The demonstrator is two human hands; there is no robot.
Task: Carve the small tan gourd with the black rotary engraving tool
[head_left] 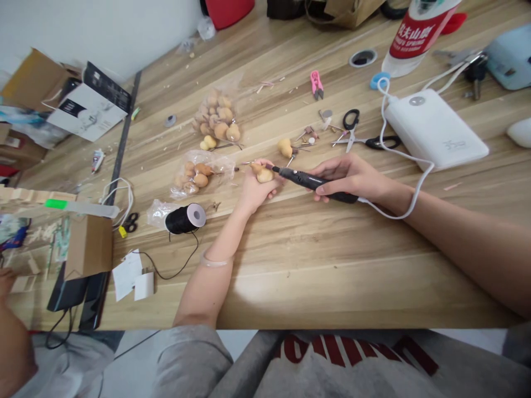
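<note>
In my left hand point(254, 193) is a small tan gourd point(264, 174), gripped by the fingers over the middle of the table. My right hand point(346, 179) is wrapped round a black pen-shaped rotary tool point(307, 179) with a white cable at its rear end. The tool's tip is at the gourd; whether it touches the surface is too small to tell. Just beyond my hands lies another yellowish gourd point(285, 147) among several small grinding bits point(310, 132). Bags of small gourds point(218, 116) and darker ones point(194, 176) lie to the left.
A white power bank point(440, 130), scissors point(352, 132) and a water bottle point(415, 41) are at right. Pink nippers point(316, 84) lie farther back. A black cord spool point(185, 218) is left of my forearm, near a white adapter point(144, 286). Another person's arm point(14, 331) shows far left.
</note>
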